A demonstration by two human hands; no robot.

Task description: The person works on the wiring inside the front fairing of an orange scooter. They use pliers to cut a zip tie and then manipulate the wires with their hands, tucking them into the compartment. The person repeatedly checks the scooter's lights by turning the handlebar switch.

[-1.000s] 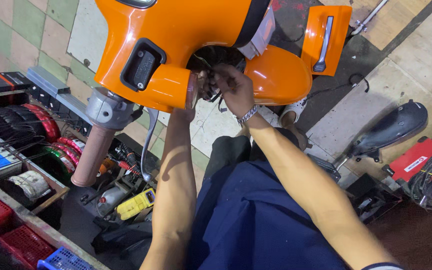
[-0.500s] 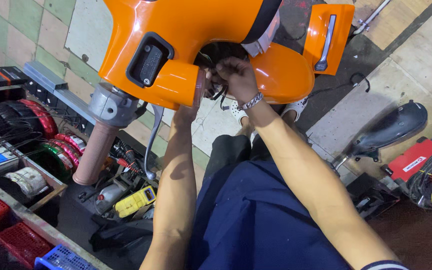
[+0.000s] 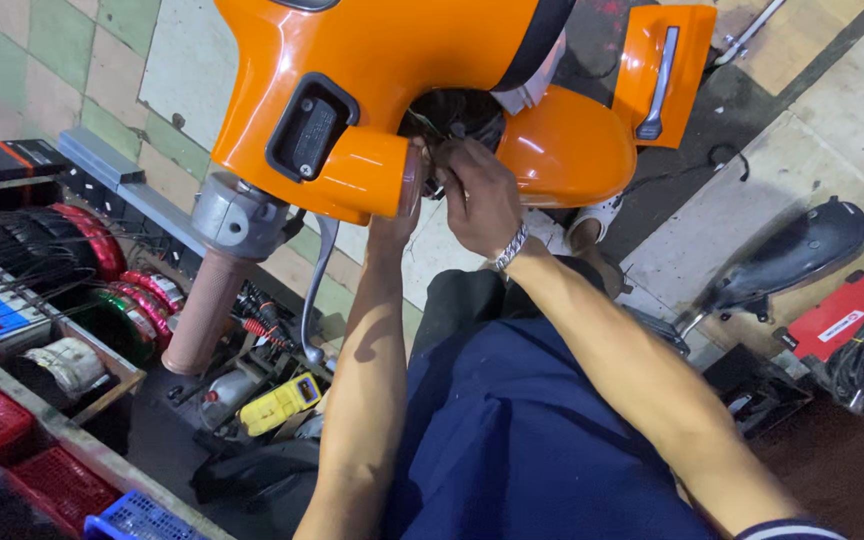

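Up close, both hands work at the dark round opening [image 3: 457,115] in the orange scooter handlebar housing [image 3: 392,70], where a headlight would sit; the cavity stands uncovered with thin wires [image 3: 432,150] hanging at its lower rim, so the front looks already opened up, and the wiring inside seems the part not yet finished, though that is a judgement from how things lie. The left hand [image 3: 407,200] presses up against the lower edge of the housing beside the opening, its fingers mostly hidden, so I cannot tell how far it is closed. The right hand [image 3: 477,195], with a metal bracelet [image 3: 512,247] at the wrist, is curled narrow, its fingertips pinched at the wires just under the rim. To the left the handlebar grip [image 3: 202,315] and brake lever [image 3: 317,290] hang down; below them a yellow meter [image 3: 277,402] lies among tools on the floor.
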